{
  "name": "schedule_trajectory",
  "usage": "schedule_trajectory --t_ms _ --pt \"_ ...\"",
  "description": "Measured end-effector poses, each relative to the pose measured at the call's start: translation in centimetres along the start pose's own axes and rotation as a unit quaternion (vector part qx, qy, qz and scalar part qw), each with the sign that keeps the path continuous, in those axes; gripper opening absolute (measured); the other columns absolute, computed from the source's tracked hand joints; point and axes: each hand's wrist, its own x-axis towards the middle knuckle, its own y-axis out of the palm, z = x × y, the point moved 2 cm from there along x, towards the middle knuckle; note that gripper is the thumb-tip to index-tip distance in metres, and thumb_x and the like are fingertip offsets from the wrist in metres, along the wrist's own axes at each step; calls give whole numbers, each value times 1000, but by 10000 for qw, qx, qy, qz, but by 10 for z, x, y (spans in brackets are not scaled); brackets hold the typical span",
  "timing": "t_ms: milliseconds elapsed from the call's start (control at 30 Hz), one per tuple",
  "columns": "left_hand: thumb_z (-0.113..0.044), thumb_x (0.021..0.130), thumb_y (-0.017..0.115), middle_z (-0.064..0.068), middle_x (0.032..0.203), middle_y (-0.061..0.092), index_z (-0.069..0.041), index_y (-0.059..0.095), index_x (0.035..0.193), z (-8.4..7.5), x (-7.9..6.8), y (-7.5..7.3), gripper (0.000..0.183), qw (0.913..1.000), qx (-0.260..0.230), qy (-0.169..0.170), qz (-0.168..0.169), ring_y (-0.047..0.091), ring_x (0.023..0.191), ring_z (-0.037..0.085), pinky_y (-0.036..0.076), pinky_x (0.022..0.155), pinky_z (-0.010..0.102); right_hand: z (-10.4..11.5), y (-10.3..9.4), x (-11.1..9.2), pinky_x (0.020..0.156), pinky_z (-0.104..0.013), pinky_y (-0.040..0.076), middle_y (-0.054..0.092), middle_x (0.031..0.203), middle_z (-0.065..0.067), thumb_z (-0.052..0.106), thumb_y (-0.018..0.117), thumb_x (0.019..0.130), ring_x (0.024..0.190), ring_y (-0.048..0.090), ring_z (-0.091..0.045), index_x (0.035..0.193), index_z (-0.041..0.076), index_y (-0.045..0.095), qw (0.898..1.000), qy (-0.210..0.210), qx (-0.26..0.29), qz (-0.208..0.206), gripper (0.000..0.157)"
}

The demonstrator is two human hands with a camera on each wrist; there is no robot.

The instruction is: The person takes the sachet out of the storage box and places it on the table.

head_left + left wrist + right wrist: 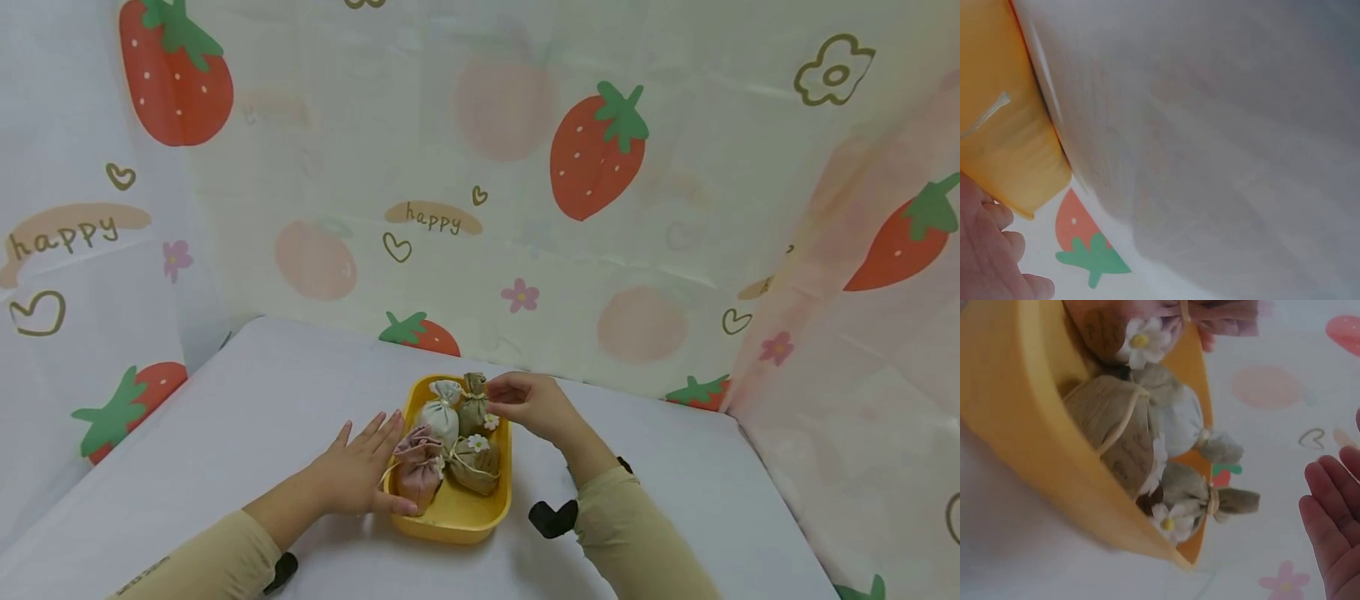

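A yellow plastic tray [453,528] holds several small drawstring sachets: a pink one [420,475] at the near left, a white one [441,414] behind it, and two olive-brown ones [477,471] on the right. White daisies with yellow centres decorate some of them. My left hand [352,473] lies along the tray's left side, fingers spread and thumb at the near rim by the pink sachet. Beside the tied neck of the far olive sachet [472,407] is my right hand [534,406], fingers loosely bent. The right wrist view shows those fingers [1329,512] apart from the sachets.
The tray stands on a white-covered table [315,383]. Behind it and at both sides hang sheets [517,250] printed with strawberries, hearts and flowers. Dark strap ends [553,518] stick out near the sleeves [630,525].
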Motion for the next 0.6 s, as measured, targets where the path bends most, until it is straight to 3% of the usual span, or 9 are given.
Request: schedule_trajectory --t_ms 267,600 --pt "-82 66 44 6 154 5 -7 6 148 0 -1 -1 117 10000 8 8 -15 3 140 26 7 104 61 20 19 9 77 -29 51 64 106 -18 11 69 82 93 62 -21 109 3 65 9984 -206 216 473 29" --pt "-83 66 42 7 154 4 -7 4 147 4 1 2 117 10000 80 23 -15 3 140 27 8 104 62 12 45 29 82 -28 49 64 110 -10 15 69 82 102 61 -23 114 7 63 9887 -331 586 1342 34"
